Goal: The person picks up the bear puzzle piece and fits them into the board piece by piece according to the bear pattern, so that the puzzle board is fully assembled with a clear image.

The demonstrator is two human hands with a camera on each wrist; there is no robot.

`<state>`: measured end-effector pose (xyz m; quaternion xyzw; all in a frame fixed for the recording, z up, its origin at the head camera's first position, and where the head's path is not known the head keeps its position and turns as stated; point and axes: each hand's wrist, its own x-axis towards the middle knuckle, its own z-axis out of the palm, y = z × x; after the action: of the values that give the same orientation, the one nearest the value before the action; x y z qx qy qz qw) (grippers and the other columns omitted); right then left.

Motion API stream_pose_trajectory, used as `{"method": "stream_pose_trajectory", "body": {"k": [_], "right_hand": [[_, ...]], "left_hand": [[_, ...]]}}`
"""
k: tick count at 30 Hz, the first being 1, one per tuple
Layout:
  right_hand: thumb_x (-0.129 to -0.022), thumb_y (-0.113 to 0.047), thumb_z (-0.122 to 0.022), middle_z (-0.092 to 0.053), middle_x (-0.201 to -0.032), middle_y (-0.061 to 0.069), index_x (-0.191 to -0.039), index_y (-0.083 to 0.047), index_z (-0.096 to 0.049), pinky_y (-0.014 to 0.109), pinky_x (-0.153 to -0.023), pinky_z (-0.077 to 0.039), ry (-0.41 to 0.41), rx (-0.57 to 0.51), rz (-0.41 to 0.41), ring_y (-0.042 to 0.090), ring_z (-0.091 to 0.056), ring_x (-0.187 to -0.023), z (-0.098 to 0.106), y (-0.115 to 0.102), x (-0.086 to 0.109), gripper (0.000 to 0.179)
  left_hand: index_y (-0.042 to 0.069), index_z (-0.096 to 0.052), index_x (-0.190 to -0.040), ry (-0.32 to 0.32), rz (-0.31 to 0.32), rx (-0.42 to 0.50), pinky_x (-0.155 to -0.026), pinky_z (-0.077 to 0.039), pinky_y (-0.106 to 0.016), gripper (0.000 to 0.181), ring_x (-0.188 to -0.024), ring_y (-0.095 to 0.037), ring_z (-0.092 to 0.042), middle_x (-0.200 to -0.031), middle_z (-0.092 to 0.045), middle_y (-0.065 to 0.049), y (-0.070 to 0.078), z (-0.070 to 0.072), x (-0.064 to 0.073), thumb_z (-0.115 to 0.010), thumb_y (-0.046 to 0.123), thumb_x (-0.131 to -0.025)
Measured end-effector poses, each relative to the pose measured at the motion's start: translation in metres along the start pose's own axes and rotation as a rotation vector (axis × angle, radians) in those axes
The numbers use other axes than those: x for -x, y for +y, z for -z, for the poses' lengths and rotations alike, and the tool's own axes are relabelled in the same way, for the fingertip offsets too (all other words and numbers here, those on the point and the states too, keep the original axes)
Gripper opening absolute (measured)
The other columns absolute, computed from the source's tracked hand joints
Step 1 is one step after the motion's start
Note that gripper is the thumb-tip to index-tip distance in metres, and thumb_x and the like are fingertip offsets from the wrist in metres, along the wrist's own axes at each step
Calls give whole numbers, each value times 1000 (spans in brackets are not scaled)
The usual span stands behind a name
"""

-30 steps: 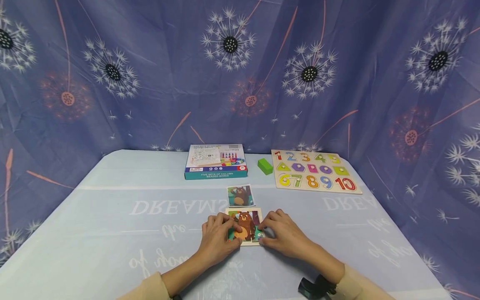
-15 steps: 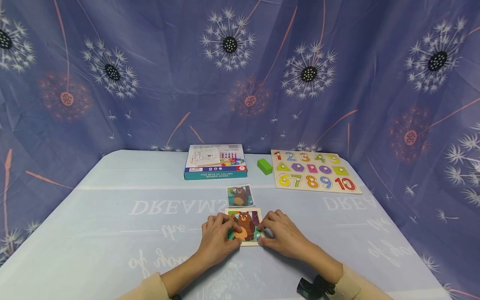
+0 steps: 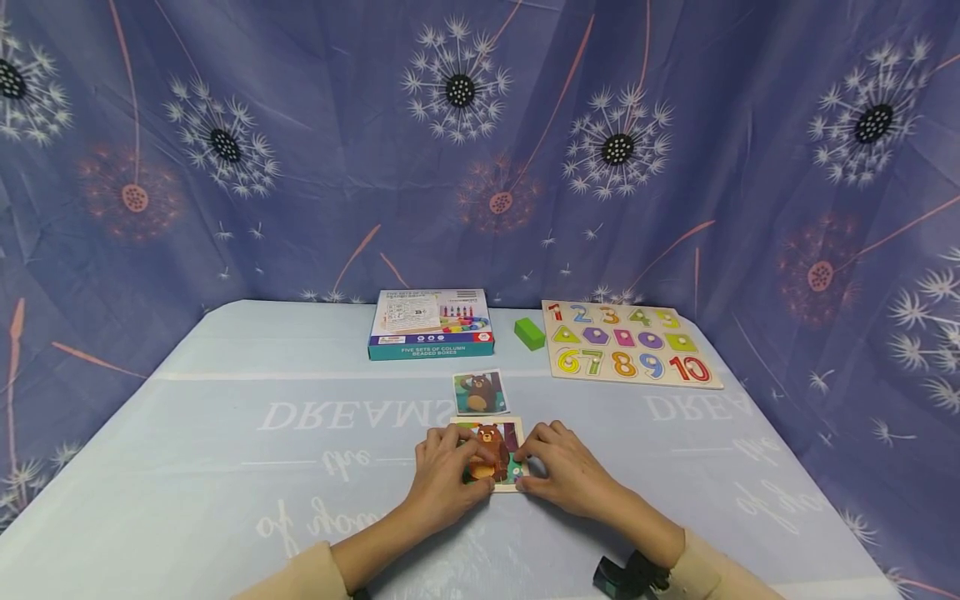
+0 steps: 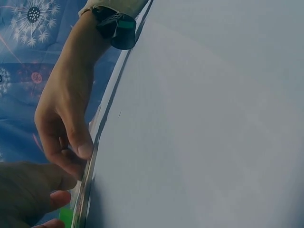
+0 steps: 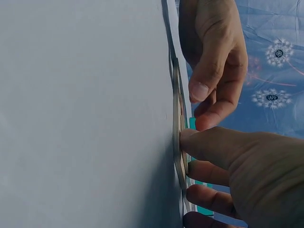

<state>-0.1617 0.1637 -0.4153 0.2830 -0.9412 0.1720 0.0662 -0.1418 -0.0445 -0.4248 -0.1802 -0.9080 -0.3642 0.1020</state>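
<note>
A framed bear jigsaw puzzle (image 3: pixel 507 433) lies flat near the middle of the table. My left hand (image 3: pixel 446 471) reaches over it from the left, index finger and thumb resting on the lower middle pieces and covering part of the bear's belly. From the other side my right hand (image 3: pixel 566 471) holds the puzzle's right edge, thumb low on the frame and fingers higher on the picture. The right wrist view shows the right thumb (image 5: pixel 202 142) against the wooden frame (image 5: pixel 177 118). Just beyond the puzzle lies a matching bear picture card (image 3: pixel 480 392).
At the back stands a flat box (image 3: pixel 431 325) labelled as beaded boxes. A green block (image 3: pixel 530 333) sits right of it, and a wooden number-and-shape board (image 3: pixel 633 343) lies at the back right. A patterned curtain (image 3: pixel 337 150) hangs behind the table (image 3: pixel 225 375).
My left hand has slid a little to the right across the pieces. The slanted gap at the puzzle's lower right has closed. My right hand stays almost where it was.
</note>
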Motion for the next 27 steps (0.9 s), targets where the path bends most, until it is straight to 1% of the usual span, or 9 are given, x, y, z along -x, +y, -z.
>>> {"method": "stream_pose_trajectory", "body": {"k": [7, 10, 15, 17, 22, 27], "right_hand": [[-73, -36, -78, -55, -92, -11, -90, -24, -68, 27, -75, -38, 9, -15, 4, 5, -42, -84, 1, 0, 0, 24], [-73, -36, -78, -55, -92, -11, -91, -24, -68, 27, -75, -38, 10, -16, 9, 5, -42, -84, 1, 0, 0, 23], [-73, -36, -78, -55, -92, -11, -90, -24, -68, 28, -76, -38, 13, -14, 14, 5, -42, -84, 1, 1, 0, 23], [-73, -36, -78, -55, -92, -11, -90, -24, -68, 28, -76, -38, 16, -13, 15, 5, -42, -84, 1, 1, 0, 23], [-73, -37, -78, -55, -92, -12, -90, -24, -68, 28, -76, -39, 20, -9, 18, 5, -43, -85, 0, 1, 0, 24], [-72, -37, -78, -55, -92, -12, -90, -24, -68, 27, -75, -39, 20, -8, 14, 5, -42, -84, 0, 1, 0, 24]], "left_hand": [[20, -69, -86, 2, -10, 16, -86, -26, -45, 16, -101, -20, -38, -104, -54, 1, 5, -7, -3, -72, 21, -70], [20, -69, -86, 0, -4, 9, -86, -26, -46, 16, -100, -19, -38, -103, -53, 1, 5, -10, -3, -72, 22, -71], [21, -69, -86, 15, -18, -4, -85, -26, -46, 15, -98, -18, -37, -100, -52, 1, 4, -13, -3, -73, 22, -71], [21, -69, -86, 18, -19, -6, -85, -26, -47, 15, -98, -18, -37, -100, -52, 1, 3, -14, -3, -74, 22, -71], [21, -70, -86, 2, 0, -7, -87, -25, -47, 15, -99, -19, -37, -100, -52, 1, 4, -14, -3, -74, 24, -72], [21, -69, -86, 4, -3, -20, -87, -25, -47, 15, -100, -20, -38, -100, -52, 1, 5, -13, -3, -74, 23, -72]]}}
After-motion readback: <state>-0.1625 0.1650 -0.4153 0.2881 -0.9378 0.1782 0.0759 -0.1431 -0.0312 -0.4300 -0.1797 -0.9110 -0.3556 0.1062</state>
